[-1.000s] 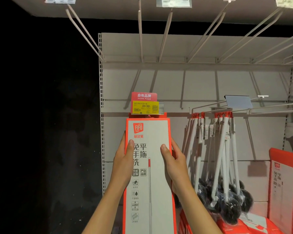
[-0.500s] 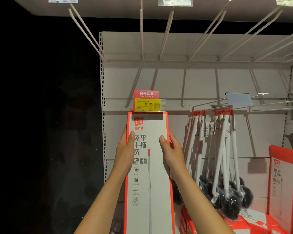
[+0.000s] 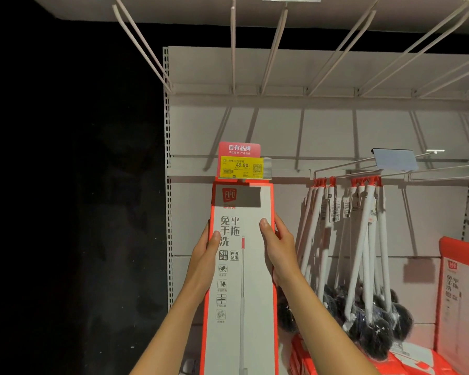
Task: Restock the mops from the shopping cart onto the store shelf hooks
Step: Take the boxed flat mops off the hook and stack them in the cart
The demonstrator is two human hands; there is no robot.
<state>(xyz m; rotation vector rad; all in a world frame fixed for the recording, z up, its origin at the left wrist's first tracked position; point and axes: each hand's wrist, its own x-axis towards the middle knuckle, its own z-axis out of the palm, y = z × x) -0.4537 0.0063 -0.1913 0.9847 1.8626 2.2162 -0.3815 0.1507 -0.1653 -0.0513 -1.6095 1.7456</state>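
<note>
Gripping mop box (image 3: 241,266) upright, left hand (image 3: 205,255), right hand (image 3: 278,247)

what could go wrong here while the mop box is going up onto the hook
The mop box has its top edge right under the yellow price tag, so pushing up further might knock the tag loose. The left hand and right hand hold only its side edges, so the tall box could slip or tilt. Swinging right, it may bump the hanging brushes.

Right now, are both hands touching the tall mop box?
Touching. The head view shows the left hand and right hand gripping the mop box edges.
</note>
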